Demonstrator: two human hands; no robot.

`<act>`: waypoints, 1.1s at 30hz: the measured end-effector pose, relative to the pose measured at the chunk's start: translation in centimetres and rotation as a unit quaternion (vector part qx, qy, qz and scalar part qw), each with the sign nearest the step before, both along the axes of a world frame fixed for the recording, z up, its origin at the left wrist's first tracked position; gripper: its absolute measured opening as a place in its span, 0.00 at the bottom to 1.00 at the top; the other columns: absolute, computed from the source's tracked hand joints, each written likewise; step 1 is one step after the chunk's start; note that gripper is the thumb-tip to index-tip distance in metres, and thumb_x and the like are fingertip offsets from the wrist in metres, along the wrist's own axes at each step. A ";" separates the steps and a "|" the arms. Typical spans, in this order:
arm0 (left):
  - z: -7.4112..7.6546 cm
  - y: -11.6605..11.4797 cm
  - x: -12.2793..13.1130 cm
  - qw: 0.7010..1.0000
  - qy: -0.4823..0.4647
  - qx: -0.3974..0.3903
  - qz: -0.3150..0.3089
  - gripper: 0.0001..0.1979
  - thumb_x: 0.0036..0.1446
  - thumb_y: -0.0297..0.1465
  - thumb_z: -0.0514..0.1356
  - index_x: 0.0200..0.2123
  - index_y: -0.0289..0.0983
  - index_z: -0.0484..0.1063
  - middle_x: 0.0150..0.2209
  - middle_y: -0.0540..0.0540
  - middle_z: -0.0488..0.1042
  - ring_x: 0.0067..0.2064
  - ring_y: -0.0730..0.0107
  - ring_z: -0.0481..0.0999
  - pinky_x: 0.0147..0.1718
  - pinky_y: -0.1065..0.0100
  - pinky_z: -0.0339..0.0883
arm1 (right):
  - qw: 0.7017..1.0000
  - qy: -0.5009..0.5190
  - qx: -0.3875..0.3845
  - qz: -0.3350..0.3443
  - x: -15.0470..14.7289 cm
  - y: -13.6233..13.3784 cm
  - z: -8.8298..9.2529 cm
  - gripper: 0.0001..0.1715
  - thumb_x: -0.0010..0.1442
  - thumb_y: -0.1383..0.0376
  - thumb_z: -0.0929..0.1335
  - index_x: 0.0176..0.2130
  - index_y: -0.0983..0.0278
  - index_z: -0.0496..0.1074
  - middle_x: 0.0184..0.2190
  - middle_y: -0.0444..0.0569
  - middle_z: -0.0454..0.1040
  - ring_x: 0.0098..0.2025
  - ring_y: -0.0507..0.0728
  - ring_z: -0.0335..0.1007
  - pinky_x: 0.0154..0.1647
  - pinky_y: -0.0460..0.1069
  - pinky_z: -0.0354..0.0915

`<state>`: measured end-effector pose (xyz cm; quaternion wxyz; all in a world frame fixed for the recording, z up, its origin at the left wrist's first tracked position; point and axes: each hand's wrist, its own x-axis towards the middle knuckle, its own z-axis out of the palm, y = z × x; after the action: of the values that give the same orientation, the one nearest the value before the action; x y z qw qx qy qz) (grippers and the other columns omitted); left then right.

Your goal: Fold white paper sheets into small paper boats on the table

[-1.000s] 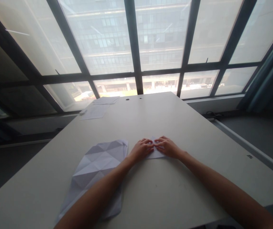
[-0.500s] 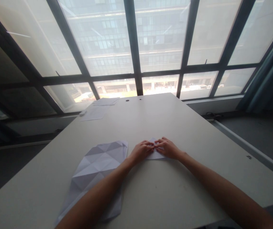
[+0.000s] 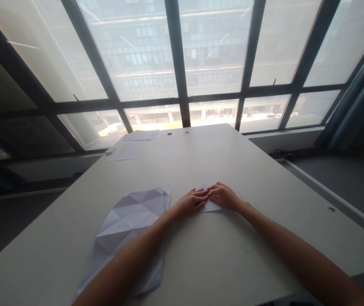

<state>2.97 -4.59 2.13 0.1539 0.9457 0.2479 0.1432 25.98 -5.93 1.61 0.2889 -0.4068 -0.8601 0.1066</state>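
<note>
A small folded sheet of white paper lies on the table, partly covered by both my hands. My left hand rests flat over its left part, the fingers stretched out and slightly apart. From the other side my right hand bends its fingers onto the paper and grips it near the middle, its fingertips next to those of my left hand. Under and beside my left forearm is a larger white paper with a grid of creases, part of it hidden by the arm.
The white table stretches away toward large windows with dark frames. Flat white sheets lie at its far left. A small dark mark is on the right side, and a round dark hole shows near the far edge.
My left hand has flattened, and its fingers have stretched a little rightward across the paper. My right hand has shifted only slightly. The creased paper stays where it was.
</note>
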 end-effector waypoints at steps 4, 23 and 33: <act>0.5 -0.5 0.0 0.998 0.056 0.016 -0.019 0.29 0.67 0.37 0.51 0.68 0.46 0.47 0.69 0.47 0.47 0.70 0.58 0.45 0.66 0.52 0.41 | 0.999 -0.032 -0.013 -0.034 0.1 -0.1 0.5 0.14 0.63 0.66 0.65 0.43 0.56 0.79 0.42 0.47 0.80 0.44 0.56 0.73 0.50 0.50 0.65; 2.2 -1.5 0.7 0.994 0.071 -0.017 -0.083 0.31 0.67 0.45 0.48 0.68 0.40 0.48 0.69 0.44 0.45 0.70 0.63 0.43 0.67 0.57 0.37 | 0.971 -0.191 -0.110 -0.088 0.5 1.2 -0.1 0.37 0.69 0.48 0.46 0.68 0.59 0.50 0.70 0.51 0.40 0.71 0.64 0.25 0.64 0.73 0.30; 0.2 -0.1 0.6 0.993 -0.007 -0.104 -0.054 0.26 0.67 0.32 0.48 0.67 0.42 0.52 0.68 0.47 0.49 0.69 0.65 0.47 0.67 0.54 0.38 | 0.983 -0.166 -0.060 -0.044 0.9 1.1 -0.5 0.28 0.70 0.59 0.53 0.66 0.57 0.56 0.70 0.50 0.45 0.71 0.61 0.32 0.65 0.70 0.34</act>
<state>3.59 -4.66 2.37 0.2606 0.9355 0.2092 0.1143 26.83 -4.86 1.09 0.1210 -0.4731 -0.8693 0.0762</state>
